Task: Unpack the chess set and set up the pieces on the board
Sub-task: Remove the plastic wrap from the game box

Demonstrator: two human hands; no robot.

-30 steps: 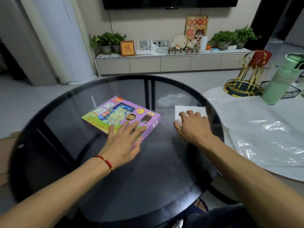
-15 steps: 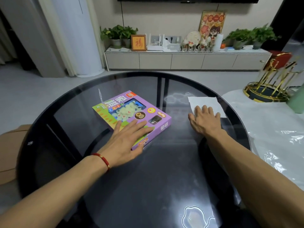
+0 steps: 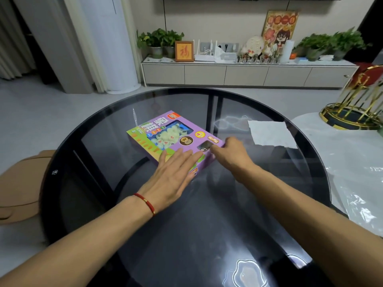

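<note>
A purple and green chess set box (image 3: pixel 165 133) lies closed on the round dark glass table (image 3: pixel 207 214), with pale round pieces showing through its clear window. My left hand (image 3: pixel 174 175) rests flat on the box's near corner, fingers straight. My right hand (image 3: pixel 232 154) touches the box's right end, fingers bent against its edge. No board is in view.
A white paper sheet (image 3: pixel 269 133) lies on the table's far right. Beside the table stands a white surface covered in clear plastic (image 3: pixel 352 183) with a gold wire rack (image 3: pixel 356 108). A brown stool (image 3: pixel 22 187) sits at the left.
My right hand left the white paper and moved left to the box's right end. My left hand stays flat on the box.
</note>
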